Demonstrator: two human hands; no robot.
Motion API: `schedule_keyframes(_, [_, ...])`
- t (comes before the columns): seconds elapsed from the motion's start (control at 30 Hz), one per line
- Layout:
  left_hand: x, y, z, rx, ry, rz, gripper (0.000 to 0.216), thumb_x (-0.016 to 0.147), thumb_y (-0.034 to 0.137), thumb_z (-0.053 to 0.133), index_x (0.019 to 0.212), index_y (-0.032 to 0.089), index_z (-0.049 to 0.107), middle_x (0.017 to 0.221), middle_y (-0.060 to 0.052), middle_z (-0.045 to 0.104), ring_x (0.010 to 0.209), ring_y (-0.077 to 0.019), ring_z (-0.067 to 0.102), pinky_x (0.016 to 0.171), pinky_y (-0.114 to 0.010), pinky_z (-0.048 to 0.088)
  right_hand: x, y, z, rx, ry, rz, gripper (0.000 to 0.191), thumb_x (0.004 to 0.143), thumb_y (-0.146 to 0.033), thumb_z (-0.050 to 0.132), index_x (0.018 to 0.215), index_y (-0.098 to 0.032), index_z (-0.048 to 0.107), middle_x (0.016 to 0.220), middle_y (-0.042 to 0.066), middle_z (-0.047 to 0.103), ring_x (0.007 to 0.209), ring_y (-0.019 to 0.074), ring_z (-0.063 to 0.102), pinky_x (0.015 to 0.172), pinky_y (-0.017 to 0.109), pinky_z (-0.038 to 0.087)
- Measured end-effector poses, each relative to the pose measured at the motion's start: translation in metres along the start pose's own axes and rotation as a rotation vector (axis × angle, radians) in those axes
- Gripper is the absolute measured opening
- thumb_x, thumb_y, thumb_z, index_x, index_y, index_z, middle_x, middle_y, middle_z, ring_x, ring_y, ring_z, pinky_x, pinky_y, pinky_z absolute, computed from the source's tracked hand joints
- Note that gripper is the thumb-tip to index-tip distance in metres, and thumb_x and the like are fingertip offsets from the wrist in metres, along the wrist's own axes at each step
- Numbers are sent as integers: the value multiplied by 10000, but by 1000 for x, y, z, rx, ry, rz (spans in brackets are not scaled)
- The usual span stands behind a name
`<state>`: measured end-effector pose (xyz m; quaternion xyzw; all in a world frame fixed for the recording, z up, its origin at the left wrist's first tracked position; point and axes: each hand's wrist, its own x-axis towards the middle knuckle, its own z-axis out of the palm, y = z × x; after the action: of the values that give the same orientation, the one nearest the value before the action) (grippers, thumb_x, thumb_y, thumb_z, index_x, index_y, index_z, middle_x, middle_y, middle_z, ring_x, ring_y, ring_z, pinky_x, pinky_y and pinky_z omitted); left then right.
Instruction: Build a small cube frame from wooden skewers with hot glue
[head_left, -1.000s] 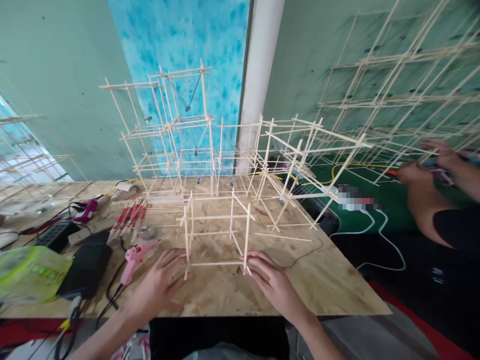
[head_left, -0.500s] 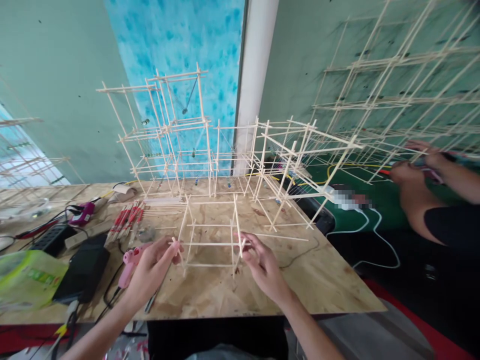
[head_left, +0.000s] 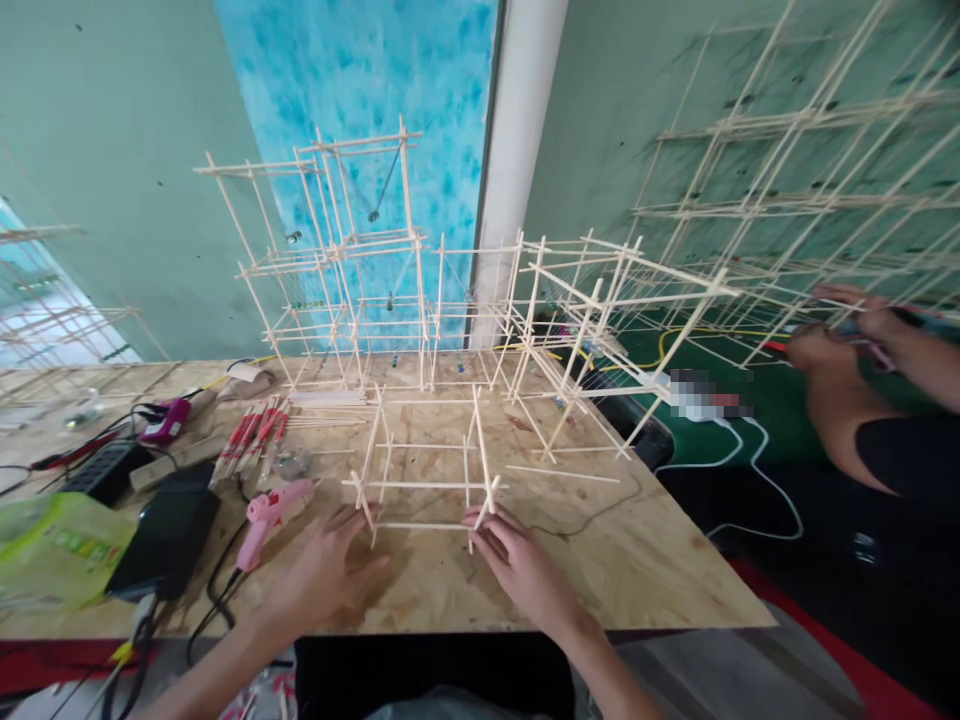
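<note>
At the near table edge: left hand (head_left: 322, 570) and right hand (head_left: 517, 560), low over a mottled tan wood-board tabletop (head_left: 600, 575).
Between the hands: open box-shaped frame of thin, pale wooden sticks (head_left: 420, 486), on the tabletop.
Frame build: straight, slender members; ends project past the crossings at the near corners.
Left-hand state: opened, thumb spread away from the fingers; fingertips at the frame's near left corner.
Right-hand state: fingers bent at the near right corner; whether they grip the stick cannot be told.
Left container: crumpled, translucent yellow-green plastic bag (head_left: 67, 550); contents cannot be made out.
Frame direction: cross rails run left to right, roughly parallel to the table edge; side members lead away from the person. Longest axis cannot be told.
Left of frame: black rectangular power adapter (head_left: 171, 530) beside the bag; pink plastic glue gun (head_left: 264, 510), nozzle to the right.
Right of frame: single loose pale stick (head_left: 562, 473), lying flat.
Behind glue gun: pale sticks with red bands (head_left: 255, 435), laid side by side.
Table rear: tall pale stick lattice (head_left: 409, 195), upright.
Far right: co-worker's hand (head_left: 870, 312) near further stickwork.
Background: grey-green wall (head_left: 112, 120); mottled bright-blue panel (head_left: 367, 70).
</note>
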<state>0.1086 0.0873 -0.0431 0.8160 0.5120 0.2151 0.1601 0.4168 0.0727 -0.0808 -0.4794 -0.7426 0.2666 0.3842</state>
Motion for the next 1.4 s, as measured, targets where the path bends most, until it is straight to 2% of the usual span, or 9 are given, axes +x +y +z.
schedule_keyframes(0.13, [-3, 2, 7, 48, 51, 22, 310, 877, 354, 718, 1162, 236, 748, 1175, -117, 764, 1118, -321, 708, 988, -458, 580, 2, 2, -2, 20, -6, 15, 202, 1064, -293, 480, 1065, -268, 680, 1194, 64, 708, 1176, 222, 672, 1062, 377, 513])
schedule_keyframes(0.2, [-5, 5, 5, 71, 60, 35, 293, 871, 339, 724, 1147, 246, 750, 1173, -110, 760, 1106, -312, 709, 973, -438, 587, 2, 2, -2, 29, -3, 23, 206, 1067, -299, 477, 1075, -269, 680, 1206, 65, 707, 1185, 222, 669, 1064, 377, 514])
schedule_keyframes(0.43, [-7, -4, 8, 121, -4, 4, 361, 907, 349, 687, 1257, 259, 684, 1293, -104, 710, 1197, -298, 665, 1034, -453, 542, 1, 0, -1, 54, 13, 12, 210, 1056, -292, 487, 1108, -253, 687, 1228, 87, 706, 1179, 233, 676, 1034, 387, 543])
schedule_keyframes(0.63, [-8, -6, 6, 139, -66, -32, 471, 906, 423, 678, 1348, 267, 627, 1397, -120, 655, 1288, -339, 614, 1084, -504, 494, 0, 2, -1, 38, 5, 23, 232, 1041, -312, 522, 1211, -262, 672, 1276, 89, 706, 1220, 247, 670, 1063, 423, 542])
schedule_keyframes(0.73, [-5, -3, 3, 142, -101, -48, 612, 891, 430, 692, 1457, 246, 550, 1484, -151, 596, 1365, -363, 561, 1123, -525, 461, -1, 5, -2, -4, 6, 25, 306, 1011, -353, 594, 1303, -273, 633, 1350, 90, 680, 1295, 263, 630, 1121, 453, 502])
schedule_keyframes(0.83, [-2, -4, 4, 150, -140, -16, 665, 896, 432, 687, 1507, 243, 506, 1549, -155, 541, 1429, -368, 501, 1173, -555, 405, -2, 7, -1, -44, 7, 12, 439, 960, -385, 684, 1377, -280, 595, 1444, 91, 627, 1369, 279, 572, 1164, 482, 464])
schedule_keyframes(1.07, [-5, -10, 6, 211, -120, 22, 690, 904, 498, 681, 1512, 219, 513, 1542, -170, 542, 1462, -378, 453, 1194, -570, 378, 1, 7, 1, -103, -32, -11, 620, 889, -351, 779, 1458, -277, 545, 1495, 117, 590, 1400, 306, 539, 1168, 534, 453])
schedule_keyframes(1.23, [-7, -16, 9, 190, -95, 16, 695, 893, 473, 707, 1515, 237, 507, 1543, -170, 539, 1452, -386, 464, 1182, -592, 387, 0, 6, 1, -115, -38, -10, 654, 889, -375, 778, 1483, -270, 525, 1527, 127, 554, 1427, 311, 507, 1190, 547, 424])
schedule_keyframes(1.4, [-6, -17, 11, 180, -81, -6, 770, 887, 475, 708, 1566, 256, 419, 1558, -177, 511, 1450, -387, 466, 1169, -586, 410, -2, 7, 2, -123, -42, -23, 668, 899, -374, 772, 1501, -279, 501, 1541, 119, 541, 1439, 307, 492, 1191, 547, 426])
